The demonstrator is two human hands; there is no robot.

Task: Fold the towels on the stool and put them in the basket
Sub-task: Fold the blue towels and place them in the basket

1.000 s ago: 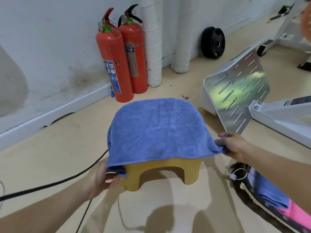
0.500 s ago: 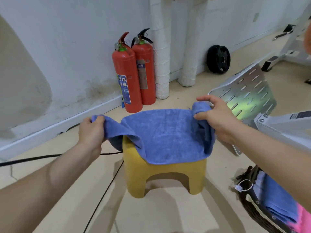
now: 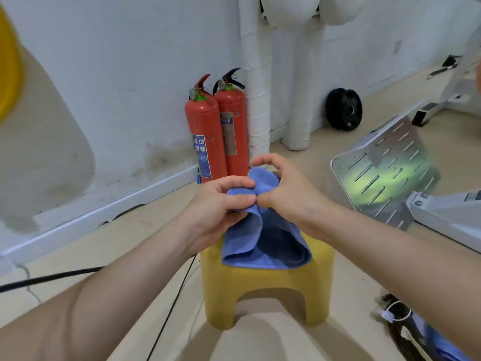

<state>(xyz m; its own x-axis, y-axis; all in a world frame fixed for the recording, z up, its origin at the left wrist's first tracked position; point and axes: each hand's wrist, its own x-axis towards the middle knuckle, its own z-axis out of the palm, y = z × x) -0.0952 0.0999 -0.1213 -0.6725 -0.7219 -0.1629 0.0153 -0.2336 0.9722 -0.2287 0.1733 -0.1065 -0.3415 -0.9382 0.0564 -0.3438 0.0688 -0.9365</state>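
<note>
Both hands have come together from the towel's outer corners to meet over the middle of the stool (image 3: 268, 287). Left hand (image 3: 221, 204) and right hand (image 3: 286, 194) touch, each pinching blue towel (image 3: 263, 243) corners, the cloth doubled into a hanging loop whose near fold rests on the yellow seat. Basket (image 3: 398, 327), near right, dark woven rim partly visible. Two red extinguishers (image 3: 216, 131) stand far behind, against the wall.

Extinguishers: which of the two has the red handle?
The left extinguisher, nearer the camera, with the blue label. The right extinguisher, beside the white pipe, has a black handle.
</note>
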